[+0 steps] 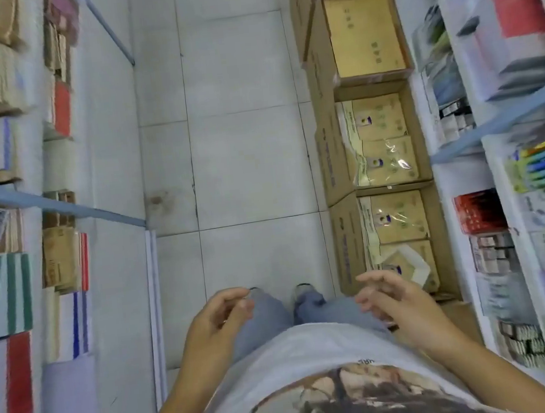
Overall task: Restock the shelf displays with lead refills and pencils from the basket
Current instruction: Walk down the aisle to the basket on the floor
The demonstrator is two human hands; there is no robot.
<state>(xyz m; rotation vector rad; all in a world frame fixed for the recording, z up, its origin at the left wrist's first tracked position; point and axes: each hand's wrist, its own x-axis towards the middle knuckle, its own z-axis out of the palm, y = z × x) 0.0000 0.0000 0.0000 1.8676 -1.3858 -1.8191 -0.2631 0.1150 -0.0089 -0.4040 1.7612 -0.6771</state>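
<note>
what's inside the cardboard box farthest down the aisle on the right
The farthest cardboard box holds a flat stack of tan envelopes. Only the top one shows; whatever lies beneath is covered.

Empty left hand (218,323) and right hand (397,304) over tiled aisle floor (246,162)

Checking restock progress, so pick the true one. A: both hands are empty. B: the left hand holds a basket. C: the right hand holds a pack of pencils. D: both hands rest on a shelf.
A: the left hand and the right hand hang loosely curled over the aisle floor, with nothing in them and no basket in view.
</note>
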